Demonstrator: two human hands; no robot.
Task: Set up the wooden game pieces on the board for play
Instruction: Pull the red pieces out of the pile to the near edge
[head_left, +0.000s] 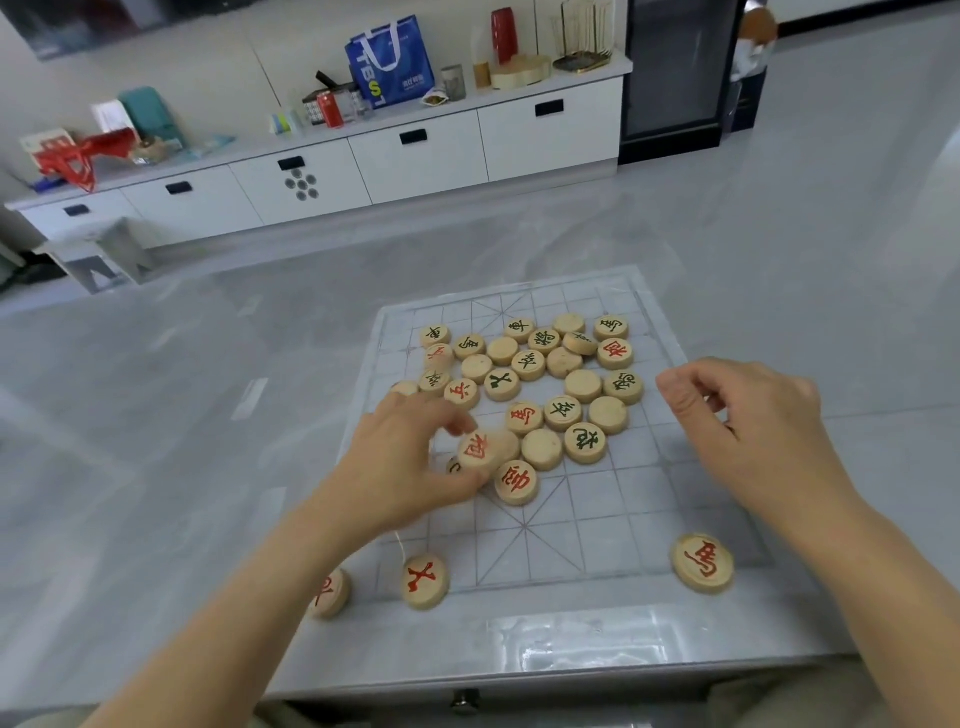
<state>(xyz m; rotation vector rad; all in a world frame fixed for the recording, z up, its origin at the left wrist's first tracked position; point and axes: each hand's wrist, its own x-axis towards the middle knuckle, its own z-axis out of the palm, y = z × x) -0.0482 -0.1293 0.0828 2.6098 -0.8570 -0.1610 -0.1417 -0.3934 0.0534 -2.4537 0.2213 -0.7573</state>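
Note:
A pale game board (597, 525) with a line grid lies on a small grey table. Several round wooden pieces with red or green characters sit in a loose heap (540, 379) on its far half, some face down. My left hand (410, 462) pinches a red-marked piece (477, 451), tilted up at the heap's near edge. My right hand (748, 415) hovers over the board's right side, fingers curled, holding nothing I can see. Along the near edge sit three red pieces: one at the left corner (328, 592), one beside it (425, 581), one at the right (702, 562).
The table's front edge (571, 670) is close to me, with a small knob under it. Grey floor surrounds the table. A long white cabinet (363, 166) with bags, cans and boxes on top stands at the back; a dark fridge (675, 78) is at the far right.

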